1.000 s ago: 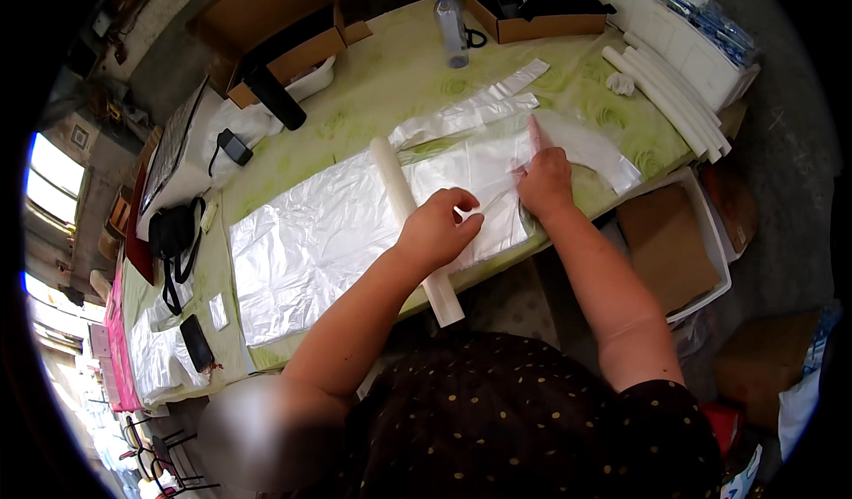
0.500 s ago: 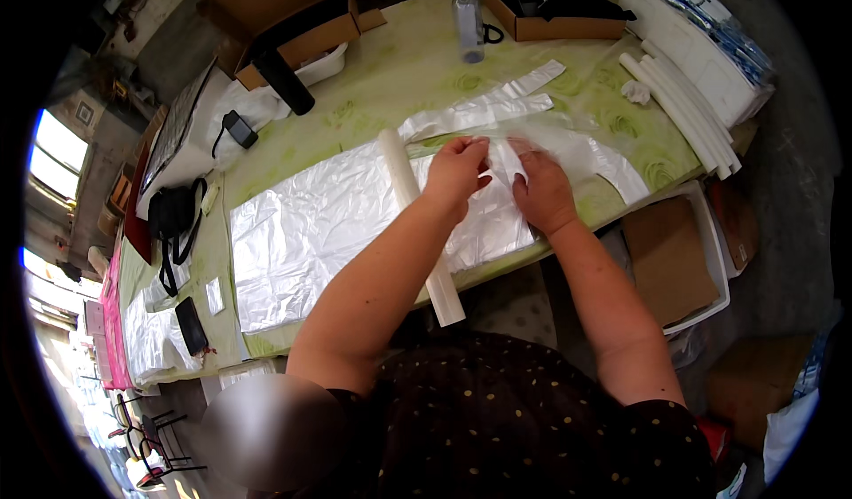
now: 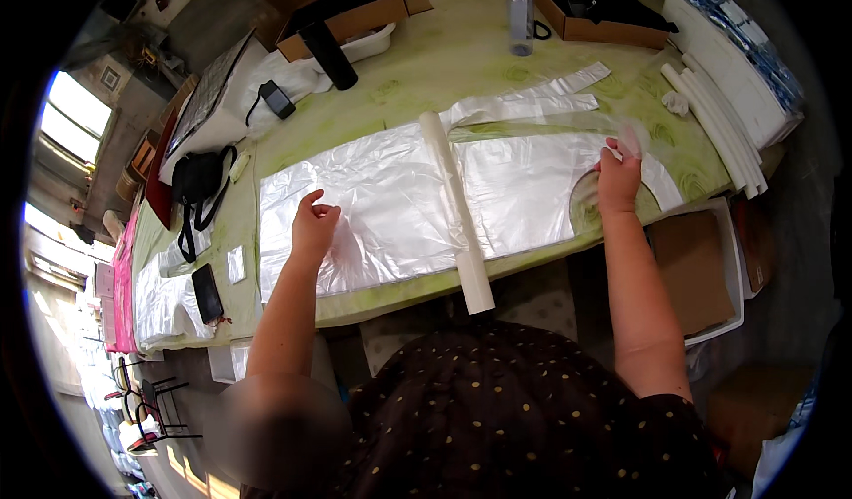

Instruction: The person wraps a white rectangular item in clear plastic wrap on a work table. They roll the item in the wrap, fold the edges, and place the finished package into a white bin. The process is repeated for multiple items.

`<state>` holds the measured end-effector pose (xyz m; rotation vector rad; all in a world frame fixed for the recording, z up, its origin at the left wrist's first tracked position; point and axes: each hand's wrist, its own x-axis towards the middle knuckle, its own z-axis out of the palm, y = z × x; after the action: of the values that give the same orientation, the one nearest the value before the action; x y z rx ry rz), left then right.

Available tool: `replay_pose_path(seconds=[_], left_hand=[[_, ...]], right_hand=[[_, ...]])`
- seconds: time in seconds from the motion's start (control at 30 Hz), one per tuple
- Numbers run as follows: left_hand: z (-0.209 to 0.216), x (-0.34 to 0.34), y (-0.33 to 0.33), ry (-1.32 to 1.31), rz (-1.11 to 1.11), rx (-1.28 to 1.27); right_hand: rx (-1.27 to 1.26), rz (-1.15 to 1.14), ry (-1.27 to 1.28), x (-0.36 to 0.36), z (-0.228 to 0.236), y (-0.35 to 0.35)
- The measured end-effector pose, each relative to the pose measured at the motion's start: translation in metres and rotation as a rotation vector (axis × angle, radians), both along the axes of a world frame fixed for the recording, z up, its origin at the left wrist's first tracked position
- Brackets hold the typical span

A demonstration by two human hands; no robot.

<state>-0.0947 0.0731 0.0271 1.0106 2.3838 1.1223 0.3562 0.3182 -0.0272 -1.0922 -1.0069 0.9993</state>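
A thin, shiny white plastic sheet (image 3: 373, 206) lies spread over the table, with long strips (image 3: 532, 104) at its far side and a curved cut-out edge at its right end. Across its middle rests a white tube (image 3: 451, 197), its near end sticking out past the table edge. My left hand (image 3: 313, 228) is above the sheet's left part, fingers loosely bent and apart, holding nothing. At the right end, beside the curved edge, my right hand (image 3: 619, 178) has its fingers closed on clear plastic film (image 3: 632, 133).
Green-patterned cloth covers the table (image 3: 426, 47). At the back stand a black cylinder (image 3: 328, 55), a bottle (image 3: 520, 15) and open cardboard boxes (image 3: 612, 31). More white tubes (image 3: 714, 126) lie far right. A black bag (image 3: 200, 180) and phone (image 3: 207, 293) lie left.
My hands have moved apart: the left went left over the sheet, the right went right with the film. The sheet's right part now lies flatter. The view has shifted.
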Motion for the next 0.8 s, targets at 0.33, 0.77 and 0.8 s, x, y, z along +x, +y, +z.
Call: replay_pose_path(seconds=[0.33, 0.77, 0.8], left_hand=[[-0.030, 0.134, 0.026, 0.357, -0.643, 0.149], [0.014, 0.119, 0.027, 0.517, -0.740, -0.002], [0.019, 0.115, 0.030, 0.506, -0.737, 0.088]], right_hand=[[-0.263, 0.273, 0.678, -0.013, 0.036, -0.093], [0.702, 0.823, -0.775, -0.106, 0.054, -0.197], [0.703, 0.824, -0.758, -0.108, 0.054, -0.198]])
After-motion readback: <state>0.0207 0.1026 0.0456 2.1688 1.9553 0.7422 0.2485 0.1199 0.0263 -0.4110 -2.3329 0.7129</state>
